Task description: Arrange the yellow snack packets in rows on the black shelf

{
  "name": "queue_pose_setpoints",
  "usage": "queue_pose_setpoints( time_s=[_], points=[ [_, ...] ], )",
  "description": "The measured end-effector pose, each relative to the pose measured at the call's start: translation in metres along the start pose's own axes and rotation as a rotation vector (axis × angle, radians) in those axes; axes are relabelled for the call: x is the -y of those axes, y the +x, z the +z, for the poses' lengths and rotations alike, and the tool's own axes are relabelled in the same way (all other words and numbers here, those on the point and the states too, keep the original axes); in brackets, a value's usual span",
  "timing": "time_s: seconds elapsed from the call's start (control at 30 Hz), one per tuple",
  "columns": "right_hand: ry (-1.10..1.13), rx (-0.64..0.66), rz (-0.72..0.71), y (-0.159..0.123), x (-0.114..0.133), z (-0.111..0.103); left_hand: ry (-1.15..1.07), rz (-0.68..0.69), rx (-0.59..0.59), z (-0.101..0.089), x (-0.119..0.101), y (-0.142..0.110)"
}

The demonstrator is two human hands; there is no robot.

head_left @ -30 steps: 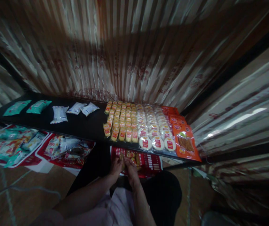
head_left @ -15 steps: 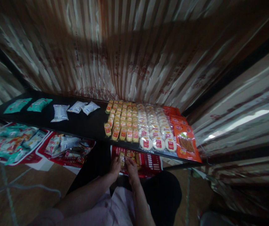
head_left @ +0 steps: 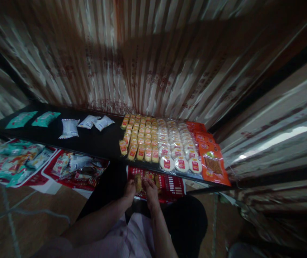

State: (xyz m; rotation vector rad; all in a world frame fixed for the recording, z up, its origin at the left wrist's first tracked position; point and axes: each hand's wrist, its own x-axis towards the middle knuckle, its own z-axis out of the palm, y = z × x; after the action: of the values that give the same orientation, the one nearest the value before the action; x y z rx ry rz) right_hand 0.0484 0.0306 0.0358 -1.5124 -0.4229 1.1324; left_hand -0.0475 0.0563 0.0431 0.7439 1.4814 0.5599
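Note:
My left hand [head_left: 130, 188] is closed on a small golden-yellow wrapped snack [head_left: 138, 182], low in front of the shelf edge. Just to its right, my right hand [head_left: 150, 189] has its fingers bent together close to the same snack; whether they grip it is too dark to make out. Both hands are over a red bag with white marks [head_left: 166, 184], where more yellow wrapped snacks [head_left: 153, 177] lie partly hidden by my right hand. On the black shelf above stand rows of similar yellow snacks with red labels [head_left: 140, 152].
Round white wrapped biscuits [head_left: 181, 163] and orange packets [head_left: 212, 163] fill the shelf's right end. White packets [head_left: 70, 128] and green packets [head_left: 46, 119] lie leftward on the black shelf [head_left: 97, 145]. Red bags of snacks [head_left: 46, 173] sit below. A striped curtain [head_left: 132, 64] hangs behind.
The snack in my hands looks turned, showing a darker golden side where it was paler and shinier. My hands have hardly moved.

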Motion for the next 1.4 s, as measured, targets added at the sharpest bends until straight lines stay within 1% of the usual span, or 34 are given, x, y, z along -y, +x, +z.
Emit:
queue_pose_setpoints(
  time_s=[0.2, 0.4, 0.47, 0.63, 0.77, 0.87, 0.97, 1.03, 1.2, 1.4],
  points=[
    [0.015, 0.018, 0.014, 0.002, -0.001, -0.001, -0.079, 0.012, 0.012, 0.0, -0.002, -0.002],
    [0.033, 0.052, 0.022, 0.002, -0.001, 0.0, -0.119, -0.013, 0.028, 0.0, 0.001, -0.001],
    [0.014, 0.056, 0.018, 0.002, 0.0, 0.001, -0.118, 0.002, 0.027, 0.0, 0.002, -0.001],
    [-0.107, 0.029, -0.061, 0.002, 0.0, 0.0, -0.044, 0.036, 0.012, -0.002, 0.002, 0.0],
    [-0.282, 0.019, -0.154, 0.001, -0.001, -0.006, 0.042, 0.1, -0.045, -0.002, 0.003, 0.0],
    [-0.357, 0.018, -0.185, 0.0, 0.001, -0.01, 0.111, 0.129, -0.079, -0.002, 0.003, 0.0],
    [-0.367, 0.019, -0.177, -0.001, 0.003, -0.012, 0.129, 0.123, -0.083, -0.001, 0.001, -0.002],
    [-0.376, 0.018, -0.17, -0.001, 0.004, -0.012, 0.127, 0.144, -0.075, 0.0, 0.0, -0.003],
    [-0.403, 0.014, -0.207, -0.004, 0.005, -0.01, 0.164, 0.183, -0.062, 0.003, -0.002, -0.005],
    [-0.383, 0.116, -0.174, -0.014, 0.01, -0.001, 0.119, 0.167, -0.049, 0.004, 0.001, -0.008]
  ],
)
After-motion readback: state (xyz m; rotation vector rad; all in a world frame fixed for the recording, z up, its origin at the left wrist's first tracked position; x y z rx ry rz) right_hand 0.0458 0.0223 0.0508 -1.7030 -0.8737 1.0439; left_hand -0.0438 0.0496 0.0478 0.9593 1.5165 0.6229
